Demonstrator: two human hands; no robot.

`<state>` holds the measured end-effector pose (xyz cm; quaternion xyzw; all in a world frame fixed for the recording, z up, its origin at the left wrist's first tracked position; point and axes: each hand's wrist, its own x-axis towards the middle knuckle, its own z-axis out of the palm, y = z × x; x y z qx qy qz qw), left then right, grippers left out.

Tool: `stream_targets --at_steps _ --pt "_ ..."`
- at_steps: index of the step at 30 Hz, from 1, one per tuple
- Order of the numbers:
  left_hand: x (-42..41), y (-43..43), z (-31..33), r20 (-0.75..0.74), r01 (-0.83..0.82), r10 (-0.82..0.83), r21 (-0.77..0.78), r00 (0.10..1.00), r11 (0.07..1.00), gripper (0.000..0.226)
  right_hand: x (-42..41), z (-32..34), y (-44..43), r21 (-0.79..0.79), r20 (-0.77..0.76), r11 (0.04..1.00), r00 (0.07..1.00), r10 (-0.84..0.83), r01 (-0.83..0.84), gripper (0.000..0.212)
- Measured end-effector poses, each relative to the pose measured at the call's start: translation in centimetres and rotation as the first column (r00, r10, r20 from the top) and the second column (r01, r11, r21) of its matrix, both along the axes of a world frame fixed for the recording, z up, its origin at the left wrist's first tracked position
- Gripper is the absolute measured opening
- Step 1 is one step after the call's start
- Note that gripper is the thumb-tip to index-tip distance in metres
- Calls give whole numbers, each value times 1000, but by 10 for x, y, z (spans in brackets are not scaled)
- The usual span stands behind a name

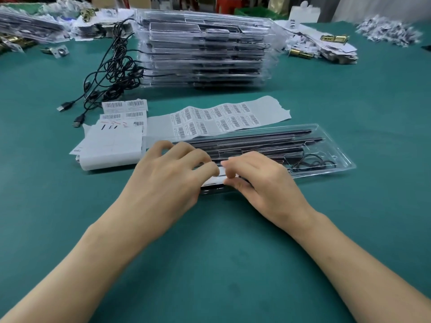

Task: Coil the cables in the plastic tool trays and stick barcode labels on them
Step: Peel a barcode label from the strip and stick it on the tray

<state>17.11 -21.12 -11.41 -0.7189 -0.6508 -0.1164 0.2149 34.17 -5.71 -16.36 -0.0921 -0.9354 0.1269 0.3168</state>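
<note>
A clear plastic tool tray (345,163) lies across the green table in front of me, holding long black tools and a coiled black cable (312,163) at its right end. Both hands are on the tray's near left part. My left hand (168,176) and my right hand (258,178) meet over a white barcode label (213,180), fingers curled, pinching or pressing it against the tray. Most of the label is hidden under my fingers. A sheet of barcode labels (221,117) lies just behind the tray.
A tall stack of clear trays (205,50) stands at the back centre, with loose black USB cables (112,73) trailing from its left side. Used label backing sheets (112,145) lie left of the tray. Piles of paper and brass parts (321,47) sit at the far right and far left.
</note>
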Motion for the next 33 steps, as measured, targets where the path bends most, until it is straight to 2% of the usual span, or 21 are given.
stream_targets --at_steps 2,7,12,18,23,27,33 --pt "-1 0 2 -5 -6 6 -4 1000 1000 33 0 0 0 2 -7 1000 1000 5 -5 10" --pt "-3 0 -4 -23 11 -10 41 1000 999 21 1 -2 1 -19 -31 1000 999 16 -17 11" --pt "-5 1 -11 40 26 -30 84 999 996 8 1 -2 2 -40 -28 999 999 24 -25 10" --pt "-2 2 -13 85 -1 -3 49 996 999 12 3 -1 3 -54 -11 998 1000 26 -27 13" --pt "-11 -5 -14 213 85 -84 2 973 996 5 5 2 3 -173 27 985 999 23 -18 16" --pt "-31 -13 -16 393 82 -58 -43 918 996 20 9 3 5 -221 34 975 999 34 -25 14" --pt "-43 -14 -18 443 109 -43 -125 895 986 34 14 6 3 -296 38 954 998 56 -42 14"
